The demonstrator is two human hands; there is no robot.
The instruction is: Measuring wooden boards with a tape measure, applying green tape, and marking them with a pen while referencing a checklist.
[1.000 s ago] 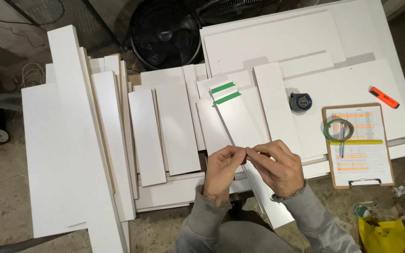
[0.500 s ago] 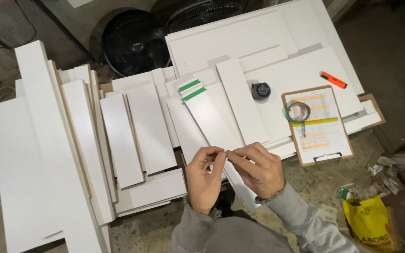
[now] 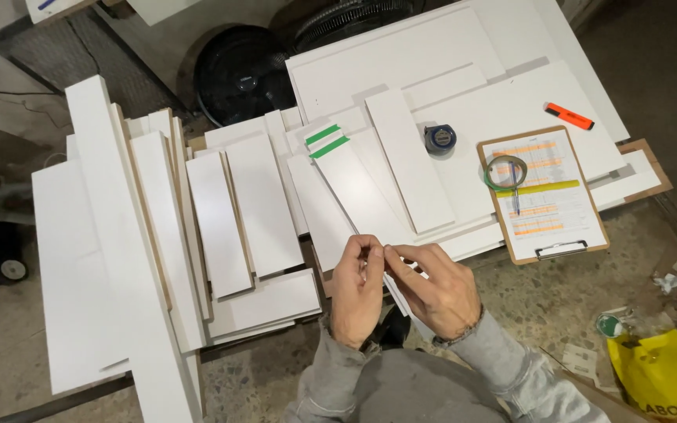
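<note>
My left hand (image 3: 356,290) and my right hand (image 3: 437,288) meet at the near end of a stack of thin white boards (image 3: 352,188). The top boards carry green tape strips (image 3: 324,140) at their far end. Fingertips of both hands pinch the near edge of the stack, the left from the left side, the right from the right. The board ends under my palms are hidden. Grey sleeves cover both forearms.
More white panels (image 3: 217,215) lie fanned out to the left, larger sheets (image 3: 401,55) behind. A tape measure (image 3: 439,138), a clipboard (image 3: 546,196) with a green tape roll (image 3: 506,172) and pen, and an orange marker (image 3: 569,116) sit right. A black fan (image 3: 240,70) stands behind; a yellow bag (image 3: 660,376) lies on the floor.
The view has shifted, so everything sits a little right and lower in frame. My hands stay together on the near end of the boards, with small finger movements only.
</note>
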